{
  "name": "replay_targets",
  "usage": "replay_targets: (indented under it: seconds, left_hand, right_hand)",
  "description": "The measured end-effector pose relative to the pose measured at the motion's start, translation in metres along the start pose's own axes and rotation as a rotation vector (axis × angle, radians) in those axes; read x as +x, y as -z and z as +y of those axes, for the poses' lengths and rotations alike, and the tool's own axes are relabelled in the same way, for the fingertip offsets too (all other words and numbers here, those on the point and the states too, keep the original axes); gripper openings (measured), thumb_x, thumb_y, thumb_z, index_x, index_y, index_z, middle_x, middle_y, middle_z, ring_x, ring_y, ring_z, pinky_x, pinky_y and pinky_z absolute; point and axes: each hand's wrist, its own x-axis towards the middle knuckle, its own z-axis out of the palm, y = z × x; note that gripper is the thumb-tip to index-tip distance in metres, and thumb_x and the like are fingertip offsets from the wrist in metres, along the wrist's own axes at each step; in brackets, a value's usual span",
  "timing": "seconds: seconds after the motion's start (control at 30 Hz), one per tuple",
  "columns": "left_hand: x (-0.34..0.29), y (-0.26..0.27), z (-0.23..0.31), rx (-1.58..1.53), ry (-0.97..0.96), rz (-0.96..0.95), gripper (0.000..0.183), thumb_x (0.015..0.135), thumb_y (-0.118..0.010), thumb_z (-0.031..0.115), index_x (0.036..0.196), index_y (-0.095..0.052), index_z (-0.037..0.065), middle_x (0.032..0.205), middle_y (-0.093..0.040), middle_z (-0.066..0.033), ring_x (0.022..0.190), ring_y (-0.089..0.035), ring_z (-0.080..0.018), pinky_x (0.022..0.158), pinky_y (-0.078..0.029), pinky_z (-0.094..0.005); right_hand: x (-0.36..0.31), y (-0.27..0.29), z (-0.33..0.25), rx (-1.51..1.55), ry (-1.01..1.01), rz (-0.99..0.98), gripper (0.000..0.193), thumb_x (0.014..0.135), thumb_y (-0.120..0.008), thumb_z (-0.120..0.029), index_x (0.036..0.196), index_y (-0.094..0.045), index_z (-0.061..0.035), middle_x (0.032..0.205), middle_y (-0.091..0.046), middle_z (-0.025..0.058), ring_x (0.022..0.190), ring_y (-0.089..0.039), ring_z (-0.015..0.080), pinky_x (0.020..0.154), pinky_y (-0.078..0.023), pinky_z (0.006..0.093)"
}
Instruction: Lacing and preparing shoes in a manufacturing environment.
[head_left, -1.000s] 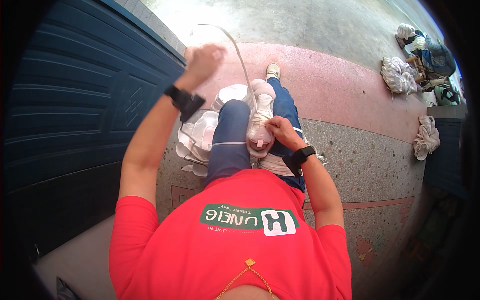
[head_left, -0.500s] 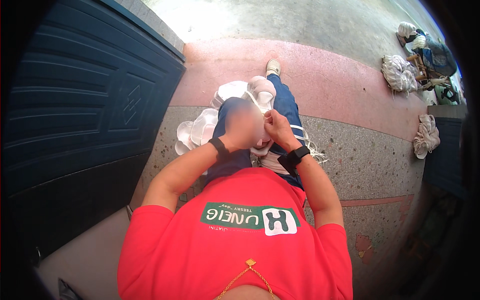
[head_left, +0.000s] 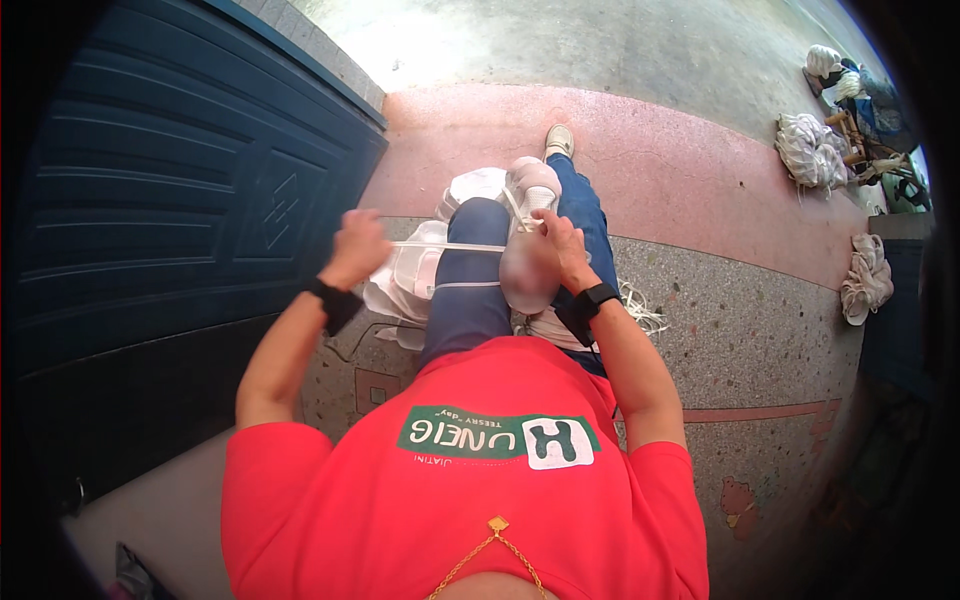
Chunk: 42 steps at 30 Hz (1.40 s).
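looking down over our red shirt (head_left: 470, 480), we sit on the speckled floor (head_left: 740, 330) with legs in blue trousers (head_left: 470, 280) stretched forward. our left hand (head_left: 357, 247) is drawn out to the left, fingers closed on a thin white string (head_left: 450, 246) that runs taut across our knee to the right hand (head_left: 555, 245). that hand has its fingers curled together around the tied neck of a pale, rounded clear bag (head_left: 528, 275), which rests on our right thigh. we judge the bag soft, light and yielding, best gripped at the gathered neck rather than the belly, and the string slippery and thin. a heap of empty clear bags (head_left: 415, 280) lies just beside our left leg. the dark blue panelled door (head_left: 180, 220) stands close on the left, limiting the outward pull; open floor lies ahead and to the right, where cloth bundles (head_left: 812, 150) sit well apart.
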Motion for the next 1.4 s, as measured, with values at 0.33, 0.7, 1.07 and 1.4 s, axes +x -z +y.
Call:
replay_targets:
  seconds: [0.33, 0.7, 1.07, 1.4]
  left_hand:
    - [-0.122, 0.063, -0.185, 0.011, 0.778, -0.506, 0.029, 0.079, -0.066, 0.029, 0.083, -0.072, 0.000, 0.090, -0.072, -0.0220, 0.088, -0.066, -0.0433, 0.079, -0.049, -0.0525]
    - [0.048, -0.058, 0.098, -0.454, -0.037, 0.000, 0.013, 0.089, -0.065, 0.011, 0.095, -0.075, 0.004, 0.087, -0.072, -0.0196, 0.084, -0.067, -0.0378, 0.079, -0.054, -0.0452]
    - [0.082, -0.080, 0.168, -0.099, -0.100, -0.310, 0.015, 0.085, -0.064, 0.016, 0.089, -0.077, 0.009, 0.086, -0.073, -0.0183, 0.085, -0.071, -0.0369, 0.074, -0.057, -0.0484]
    - [0.103, -0.078, 0.166, -0.120, -0.002, -0.604, 0.022, 0.081, -0.064, 0.016, 0.097, -0.079, 0.011, 0.096, -0.074, -0.0211, 0.096, -0.072, -0.0386, 0.085, -0.055, -0.0489]
  right_hand:
    - [0.012, 0.159, 0.047, 1.169, -0.226, 0.356, 0.038, 0.088, -0.070, -0.011, 0.124, -0.061, -0.0047, 0.093, -0.057, -0.0025, 0.082, -0.053, 0.0091, 0.076, -0.043, 0.0267]
    - [-0.038, 0.176, 0.134, 0.415, -0.141, 1.021, 0.031, 0.089, -0.066, 0.000, 0.120, -0.062, 0.0055, 0.110, -0.066, 0.0080, 0.100, -0.063, 0.0183, 0.090, -0.052, 0.0329]
    - [-0.026, 0.077, 0.054, -0.105, 0.323, 0.177, 0.027, 0.085, -0.067, -0.001, 0.112, -0.065, -0.0022, 0.104, -0.069, 0.0169, 0.099, -0.067, 0.0327, 0.086, -0.053, 0.0404]
    - [-0.034, 0.036, 0.032, -0.361, 0.488, -0.079, 0.024, 0.087, -0.061, -0.010, 0.112, -0.062, -0.0076, 0.088, -0.062, 0.0128, 0.088, -0.064, 0.0354, 0.076, -0.053, 0.0462]
